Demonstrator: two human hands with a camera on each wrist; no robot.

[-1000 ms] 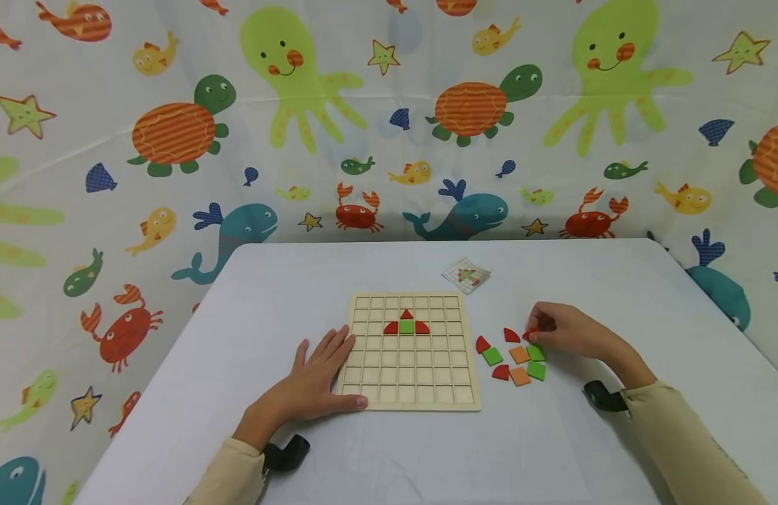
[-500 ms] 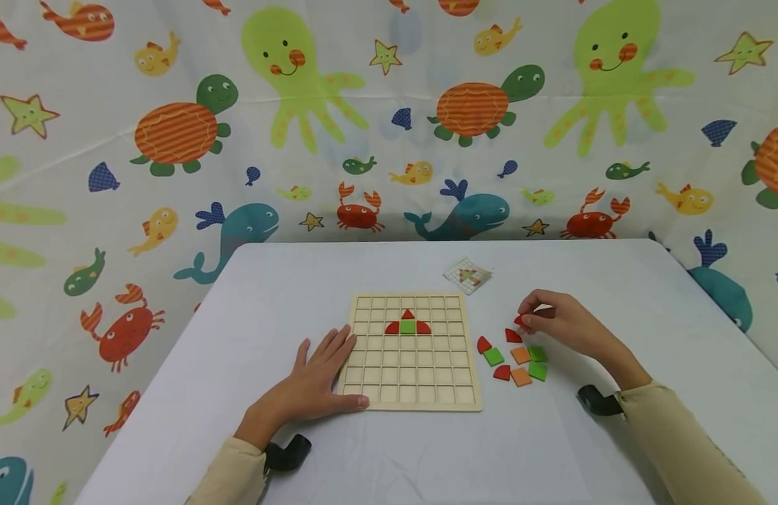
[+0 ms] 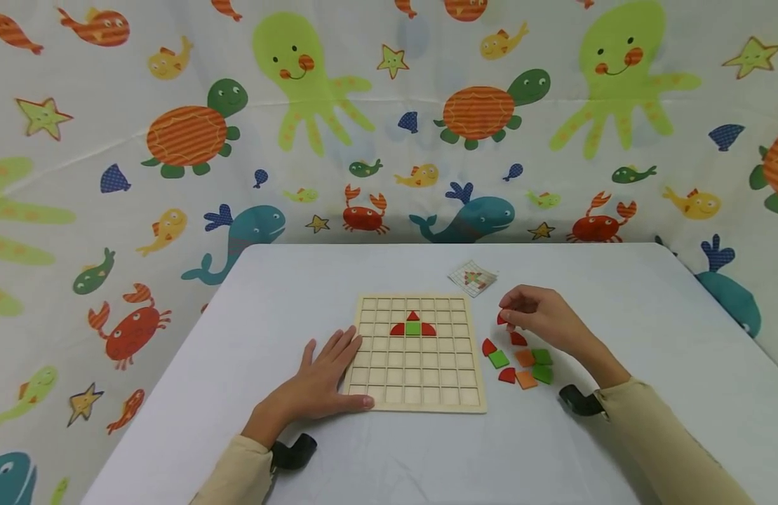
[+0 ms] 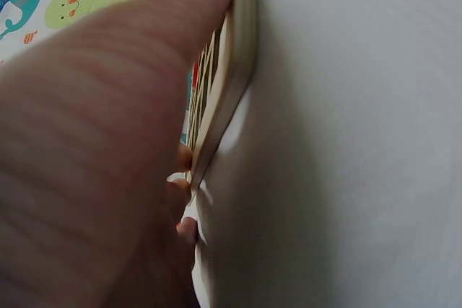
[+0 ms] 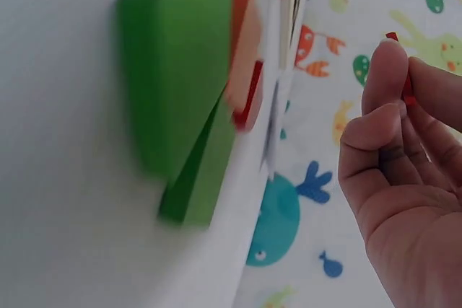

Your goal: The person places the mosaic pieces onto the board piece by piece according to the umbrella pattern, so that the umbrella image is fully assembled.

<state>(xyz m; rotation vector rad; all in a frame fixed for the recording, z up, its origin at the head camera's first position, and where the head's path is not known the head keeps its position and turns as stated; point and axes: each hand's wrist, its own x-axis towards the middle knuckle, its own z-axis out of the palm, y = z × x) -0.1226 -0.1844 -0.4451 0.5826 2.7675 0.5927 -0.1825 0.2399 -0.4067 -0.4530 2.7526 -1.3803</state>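
Note:
My left hand (image 3: pixel 319 384) lies spread along the left side of a wooden grid board (image 3: pixel 414 379), its fingertips on the left rim and its thumb at the front edge. On the board, a green square tile (image 3: pixel 412 328) sits between two red curved tiles (image 3: pixel 398 330), with a red triangle tile (image 3: pixel 413 316) behind it. Right of the board, my right hand (image 3: pixel 546 319) pinches a red tile (image 3: pixel 502 318) between thumb and fingers, raised above the table. The right wrist view shows this red tile (image 5: pixel 409 95) mostly covered by the fingertips.
Loose tiles lie right of the board: red quarter-rounds (image 3: pixel 507 375), green squares (image 3: pixel 499 359) and orange squares (image 3: pixel 526 379). A small pattern card (image 3: pixel 473 278) rests behind the board's right corner. The white table (image 3: pixel 313 280) ends at a sea-animal cloth (image 3: pixel 338 91).
My right hand has lifted the red tile from the back of the loose pile and carried it left toward the board. The left hand stays on the board; the head view has shifted slightly.

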